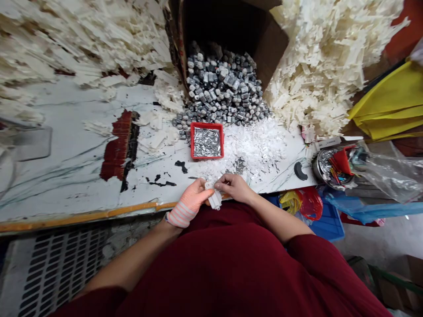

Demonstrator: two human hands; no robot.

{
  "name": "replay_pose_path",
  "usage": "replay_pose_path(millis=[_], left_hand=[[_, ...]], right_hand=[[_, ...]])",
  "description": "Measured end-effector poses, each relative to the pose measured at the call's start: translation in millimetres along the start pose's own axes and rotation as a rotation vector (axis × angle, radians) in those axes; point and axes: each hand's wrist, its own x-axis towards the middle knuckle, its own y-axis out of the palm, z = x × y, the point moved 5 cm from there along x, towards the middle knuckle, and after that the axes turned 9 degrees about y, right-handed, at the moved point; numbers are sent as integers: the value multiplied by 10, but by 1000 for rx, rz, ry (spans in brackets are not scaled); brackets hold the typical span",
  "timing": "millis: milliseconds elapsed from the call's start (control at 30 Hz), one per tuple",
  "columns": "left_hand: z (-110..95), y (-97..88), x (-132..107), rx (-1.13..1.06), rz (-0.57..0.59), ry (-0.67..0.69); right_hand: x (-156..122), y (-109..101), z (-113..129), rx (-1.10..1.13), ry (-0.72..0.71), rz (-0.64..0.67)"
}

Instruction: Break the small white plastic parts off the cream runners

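Observation:
My left hand (189, 201), in a pink glove with a striped cuff, is shut on a white molded plastic piece (214, 199) just off the table's front edge. My right hand (234, 186) pinches the upper end of that same piece between thumb and fingers. Right in front of my hands lies a drift of white plastic scraps (254, 152) on the marble-patterned tabletop (66, 176). A small red tray (206, 141) lined with silvery metal pieces stands just beyond them.
A cardboard box (264, 48) spills a heap of grey metal fittings (221, 88) onto the table. Large piles of white plastic runners (313, 75) rise on both sides. A metal bowl (330, 167) holding mixed items and a clear plastic bag (390, 171) lie to the right. A blue crate (327, 222) sits below the table edge.

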Motion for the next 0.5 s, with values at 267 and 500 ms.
replay_pose_path(millis=[267,500], left_hand=[[108,-11,133,98,1,34],[65,198,153,156,22,-36]], right_hand=[[-159,-554,-603,-650,166,-388],[-134,-402,-456,-254,98,-274]])
